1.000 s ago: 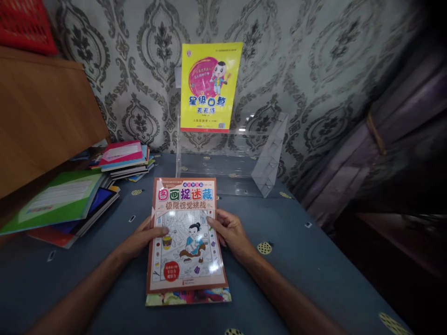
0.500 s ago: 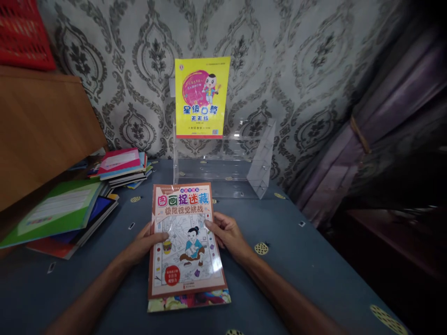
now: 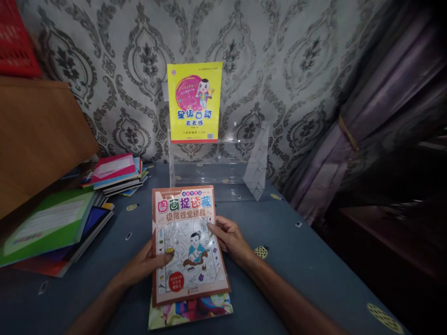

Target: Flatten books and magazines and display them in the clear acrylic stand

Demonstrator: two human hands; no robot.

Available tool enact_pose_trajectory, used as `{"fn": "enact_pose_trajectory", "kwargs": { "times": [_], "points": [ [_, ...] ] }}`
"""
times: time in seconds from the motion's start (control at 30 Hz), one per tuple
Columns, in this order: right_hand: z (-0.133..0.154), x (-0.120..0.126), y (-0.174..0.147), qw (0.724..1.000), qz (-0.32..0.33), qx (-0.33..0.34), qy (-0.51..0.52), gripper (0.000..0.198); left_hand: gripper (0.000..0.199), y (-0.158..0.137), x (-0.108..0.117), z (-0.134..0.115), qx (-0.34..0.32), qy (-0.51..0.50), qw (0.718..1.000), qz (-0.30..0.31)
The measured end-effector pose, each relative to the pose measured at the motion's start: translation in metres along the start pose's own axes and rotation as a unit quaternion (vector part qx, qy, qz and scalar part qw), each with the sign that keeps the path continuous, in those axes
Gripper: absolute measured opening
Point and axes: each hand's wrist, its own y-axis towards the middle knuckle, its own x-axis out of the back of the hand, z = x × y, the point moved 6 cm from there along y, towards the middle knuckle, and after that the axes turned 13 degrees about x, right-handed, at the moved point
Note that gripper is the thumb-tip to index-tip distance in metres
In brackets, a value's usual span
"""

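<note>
Between my hands is a brown-bordered picture book [image 3: 186, 246], its cover showing a seated figure in blue. My left hand [image 3: 148, 263] pinches its left edge, thumb on the cover. My right hand [image 3: 232, 238] grips the right edge, thumb on top and fingers behind. A second, colourful book [image 3: 195, 311] sticks out from under its bottom edge; whether my fingers also hold that one is hidden. Behind them a clear acrylic display rack [image 3: 256, 163] stands on the table. A yellow workbook [image 3: 195, 104] stands upright in the rack's upper left part.
A pile of books with a pink one [image 3: 113, 167] on top lies back left, and a green book [image 3: 49, 223] tops a nearer pile. Beyond are a wooden panel [image 3: 42, 135], a red basket [image 3: 16, 44] and, at right, a tied curtain [image 3: 344, 135].
The two books have come further out of line, so more of the colourful lower one shows. My left hand sits lower on the cover. The whole view has shifted slightly.
</note>
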Motion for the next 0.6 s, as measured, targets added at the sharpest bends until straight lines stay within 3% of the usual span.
{"fn": "enact_pose_trajectory", "kwargs": {
  "times": [0.2,0.4,0.6],
  "points": [
    [0.005,-0.003,0.000,1.000,0.019,-0.009,0.015,0.045,0.085,0.003,0.002,-0.001,0.011,-0.001,0.999,-0.035],
    [0.011,-0.009,-0.004,0.996,0.074,-0.025,0.042,0.051,0.085,0.000,-0.007,-0.007,0.021,-0.033,0.999,-0.029],
    [0.012,-0.015,-0.013,0.991,0.105,-0.065,0.041,0.056,0.078,-0.005,-0.012,-0.007,-0.013,-0.061,0.997,-0.045]
  ]
}}
